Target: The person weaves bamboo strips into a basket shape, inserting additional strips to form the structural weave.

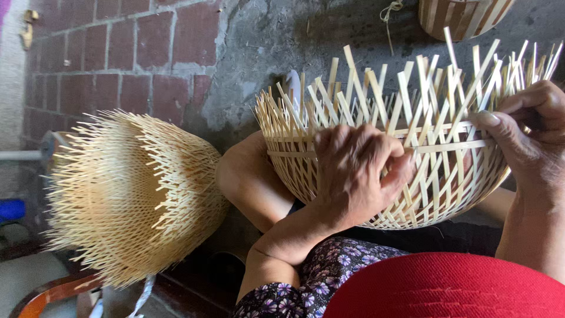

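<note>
A red brick wall (118, 59) and rough grey plaster back the work. The left hand (353, 174) presses closed against the side of a half-woven bamboo basket (406, 194) resting on the lap, fingers curled over a horizontal strip (453, 146). The right hand (529, 135) pinches that same strip further along, thumb on top. Below both grips the bowl is tightly woven; above them loose bamboo ends (412, 82) stand unbound, so the rim looks unfinished. Well left of the hands stands a stack of similar unfinished baskets (129, 194).
</note>
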